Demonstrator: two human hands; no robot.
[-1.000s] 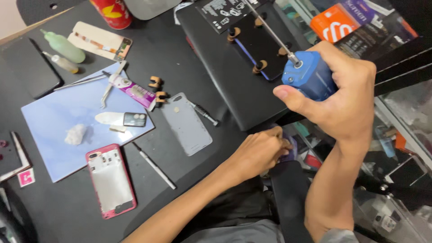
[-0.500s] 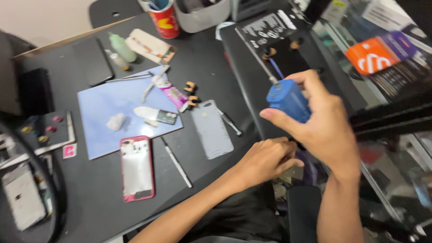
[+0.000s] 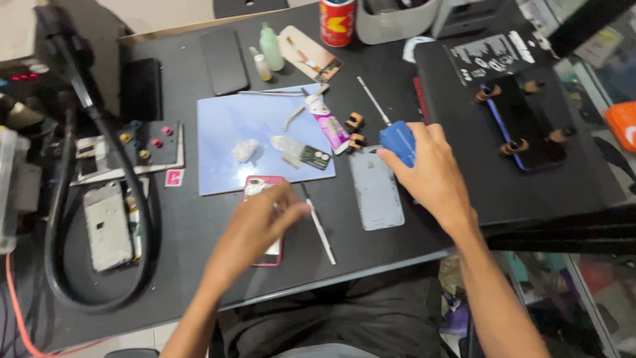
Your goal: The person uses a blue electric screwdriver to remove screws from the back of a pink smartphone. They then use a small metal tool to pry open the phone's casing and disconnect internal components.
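Note:
My right hand (image 3: 429,174) grips a blue-handled tool (image 3: 396,140) whose thin metal shaft points up and left over the black table (image 3: 199,265). My left hand (image 3: 255,229) hovers with spread fingers over a red-framed phone (image 3: 264,222) lying near the table's front edge, covering most of it. Between the hands lie a thin white stick (image 3: 319,225) and a grey phone back cover (image 3: 375,187).
A light blue mat (image 3: 258,136) holds a white wad, a small part and a tube. A clamped dark phone (image 3: 523,122) rests on a black platform at right. Bottles, a red can, a black cable loop and a stripped phone frame (image 3: 108,225) lie at left.
My left hand has come up from below the table edge to the red-framed phone. My right hand has carried the blue tool down and left, from the clamped phone toward the grey cover.

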